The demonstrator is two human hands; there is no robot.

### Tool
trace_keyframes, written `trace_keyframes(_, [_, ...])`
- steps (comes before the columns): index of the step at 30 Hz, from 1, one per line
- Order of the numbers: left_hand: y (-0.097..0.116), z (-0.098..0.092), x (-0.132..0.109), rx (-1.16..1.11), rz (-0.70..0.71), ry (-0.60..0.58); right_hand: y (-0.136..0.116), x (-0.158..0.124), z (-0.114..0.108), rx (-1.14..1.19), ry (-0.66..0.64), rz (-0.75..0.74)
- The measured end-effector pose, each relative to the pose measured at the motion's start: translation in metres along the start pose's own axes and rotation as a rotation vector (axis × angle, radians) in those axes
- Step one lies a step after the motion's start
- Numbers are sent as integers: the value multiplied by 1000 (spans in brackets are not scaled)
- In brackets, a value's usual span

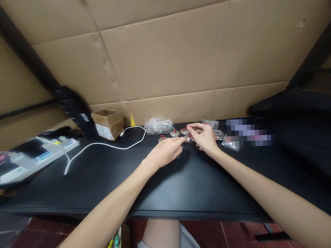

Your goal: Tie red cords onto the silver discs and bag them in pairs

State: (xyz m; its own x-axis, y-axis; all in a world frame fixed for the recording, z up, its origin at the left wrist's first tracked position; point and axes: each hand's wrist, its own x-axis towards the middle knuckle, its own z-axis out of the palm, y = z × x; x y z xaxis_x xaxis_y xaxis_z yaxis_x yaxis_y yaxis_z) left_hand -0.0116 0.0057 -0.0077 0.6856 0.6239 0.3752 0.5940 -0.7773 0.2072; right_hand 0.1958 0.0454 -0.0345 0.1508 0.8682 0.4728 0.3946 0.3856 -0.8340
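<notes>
Several small clear suction cups with red hooks lie in a cluster at the back of the black table. My left hand rests on the table just in front of them, fingers stretched toward one cup. My right hand hovers over the cluster, its fingertips pinched on a small clear piece that I cannot make out. Small plastic bags with red parts lie right of that hand.
A crumpled clear bag and a small open cardboard box stand at the back. A white cable runs left to a power strip. Cardboard sheets line the wall. A blurred patch lies at right.
</notes>
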Motion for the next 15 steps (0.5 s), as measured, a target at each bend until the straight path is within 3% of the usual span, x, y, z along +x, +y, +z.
trace_keyframes(15, [1,1,0,35,-5,-33,-3,-2,0,36,-36,-12])
